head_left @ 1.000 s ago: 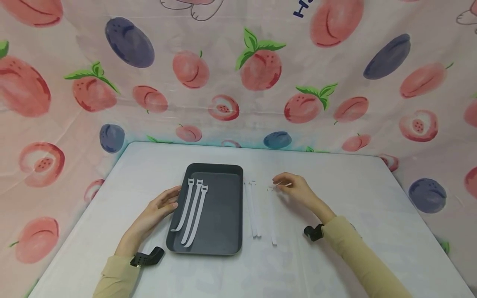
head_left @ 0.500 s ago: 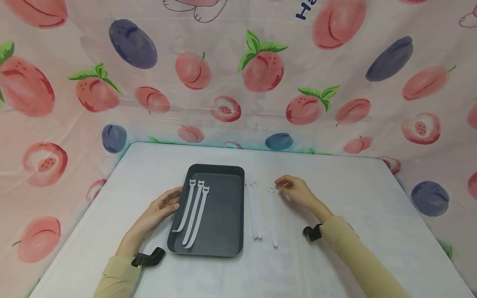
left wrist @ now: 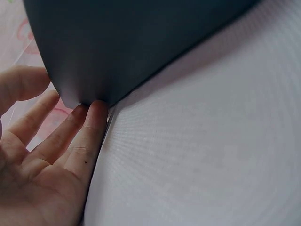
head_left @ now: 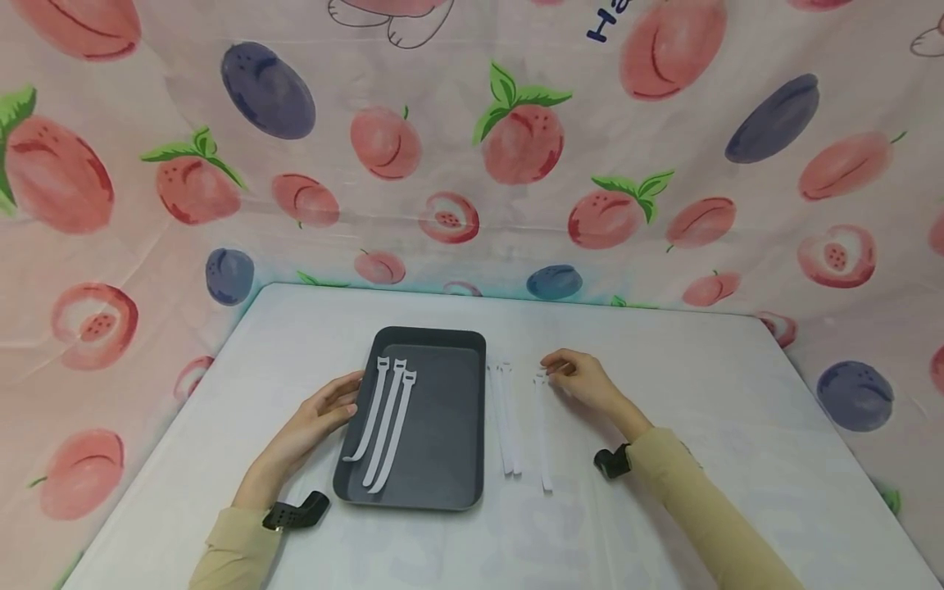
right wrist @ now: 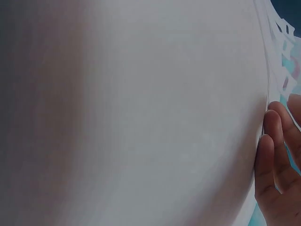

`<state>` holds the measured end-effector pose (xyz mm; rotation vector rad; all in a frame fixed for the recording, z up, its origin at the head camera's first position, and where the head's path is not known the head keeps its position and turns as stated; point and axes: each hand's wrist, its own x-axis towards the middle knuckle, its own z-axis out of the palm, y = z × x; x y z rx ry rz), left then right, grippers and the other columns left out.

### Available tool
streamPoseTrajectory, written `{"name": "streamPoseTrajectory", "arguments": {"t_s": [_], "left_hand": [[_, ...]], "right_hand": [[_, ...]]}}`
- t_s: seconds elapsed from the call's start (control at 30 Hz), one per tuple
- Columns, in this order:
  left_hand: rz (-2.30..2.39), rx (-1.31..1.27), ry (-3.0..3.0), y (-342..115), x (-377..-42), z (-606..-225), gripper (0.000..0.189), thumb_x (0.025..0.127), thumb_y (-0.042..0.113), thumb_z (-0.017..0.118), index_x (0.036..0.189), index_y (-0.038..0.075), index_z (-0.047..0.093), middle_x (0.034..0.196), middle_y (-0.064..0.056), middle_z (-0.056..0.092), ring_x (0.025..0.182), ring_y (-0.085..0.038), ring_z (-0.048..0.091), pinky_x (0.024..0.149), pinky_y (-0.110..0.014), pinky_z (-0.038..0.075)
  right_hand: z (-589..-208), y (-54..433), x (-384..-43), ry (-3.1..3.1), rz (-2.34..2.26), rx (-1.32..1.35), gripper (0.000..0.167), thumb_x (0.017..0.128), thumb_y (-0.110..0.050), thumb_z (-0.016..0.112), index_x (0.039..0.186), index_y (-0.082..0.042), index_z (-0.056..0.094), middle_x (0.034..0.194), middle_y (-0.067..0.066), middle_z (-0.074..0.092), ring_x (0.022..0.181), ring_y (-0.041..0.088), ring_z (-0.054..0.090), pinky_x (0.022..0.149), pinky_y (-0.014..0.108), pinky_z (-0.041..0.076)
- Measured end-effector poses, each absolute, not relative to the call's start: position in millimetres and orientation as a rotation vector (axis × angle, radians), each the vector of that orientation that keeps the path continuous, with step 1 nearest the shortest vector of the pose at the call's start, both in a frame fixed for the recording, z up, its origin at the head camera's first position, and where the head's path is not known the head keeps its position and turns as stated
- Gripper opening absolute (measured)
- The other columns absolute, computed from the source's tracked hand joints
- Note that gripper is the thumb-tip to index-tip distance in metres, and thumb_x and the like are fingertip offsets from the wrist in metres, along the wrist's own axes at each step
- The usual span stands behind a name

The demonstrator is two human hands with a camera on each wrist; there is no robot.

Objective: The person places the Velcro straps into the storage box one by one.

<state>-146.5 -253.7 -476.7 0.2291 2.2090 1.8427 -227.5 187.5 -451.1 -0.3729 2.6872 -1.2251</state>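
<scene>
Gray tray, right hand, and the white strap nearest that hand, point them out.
Gray tray [head_left: 446, 426], head view, bare floor.
Right hand [head_left: 583, 380], head view, back of the hand.
White strap [head_left: 543, 434], head view, middle of its length.

From my head view, the dark grey, shallow rectangular tray [head_left: 446, 426] lies flat, my left hand [head_left: 313, 418] touching its left wall. In its left half I see three thin white straps [head_left: 387, 418], side by side and slanted, slotted heads at the far end. To the tray's right lie a close group of matching white straps [head_left: 512, 426] and one lone white strap [head_left: 543, 434], its head right by my right hand [head_left: 586, 383].
</scene>
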Motion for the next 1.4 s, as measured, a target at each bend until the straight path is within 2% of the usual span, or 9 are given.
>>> {"name": "streamPoseTrajectory", "arguments": {"t_s": [0.1,0.23,0.57,0.97,1.2,1.4], "left_hand": [[1.839,0.217,2.214,-253,-147,-477,0.059,0.097,0.022,0.057,0.15,0.016,0.032,0.152,-0.019,0.036,0.139,-0.032,0.037,0.095,-0.011,0.044],[1.846,0.219,2.207,-252,-147,-478,0.059,0.097,0.021,0.057,0.15,0.015,0.032,0.152,-0.02,0.037,0.14,-0.038,0.033,0.094,-0.011,0.044],[1.853,0.229,2.196,-252,-147,-477,0.059,0.097,0.019,0.057,0.15,0.013,0.031,0.152,-0.02,0.036,0.14,-0.038,0.032,0.094,-0.011,0.044],[1.847,0.247,2.212,-253,-146,-477,0.058,0.097,0.019,0.056,0.15,0.013,0.031,0.152,-0.02,0.036,0.139,-0.037,0.034,0.095,-0.012,0.045],[1.848,0.239,2.211,-253,-146,-478,0.059,0.097,0.021,0.057,0.15,0.014,0.032,0.152,-0.02,0.035,0.14,-0.038,0.032,0.095,-0.011,0.044],[1.846,0.245,2.211,-254,-147,-478,0.059,0.097,0.021,0.057,0.15,0.015,0.032,0.152,-0.019,0.036,0.139,-0.032,0.036,0.095,-0.012,0.045]], "right_hand": [[-451,185,-227,2.678,-1.229,-0.332,0.025,0.091,-0.005,0.06,0.115,-0.005,0.065,0.109,0.015,0.066,0.094,0.025,0.058,0.071,0.026,0.05],[-452,182,-228,2.675,-1.228,-0.327,0.024,0.091,-0.005,0.06,0.114,-0.005,0.065,0.111,0.015,0.066,0.094,0.025,0.057,0.071,0.026,0.05],[-451,179,-227,2.695,-1.179,-0.345,0.024,0.091,-0.007,0.061,0.114,-0.006,0.066,0.102,0.015,0.066,0.088,0.022,0.057,0.07,0.025,0.048],[-452,177,-226,2.657,-1.233,-0.331,0.023,0.092,-0.006,0.059,0.114,-0.007,0.066,0.091,0.013,0.063,0.064,0.016,0.05,0.06,0.025,0.045],[-450,174,-220,2.663,-1.277,-0.379,0.022,0.093,-0.007,0.058,0.114,-0.006,0.066,0.095,0.013,0.066,0.077,0.017,0.053,0.067,0.027,0.046],[-445,173,-215,2.65,-1.339,-0.407,0.022,0.094,-0.007,0.057,0.115,-0.004,0.066,0.092,0.015,0.066,0.078,0.019,0.055,0.064,0.024,0.044]]}}
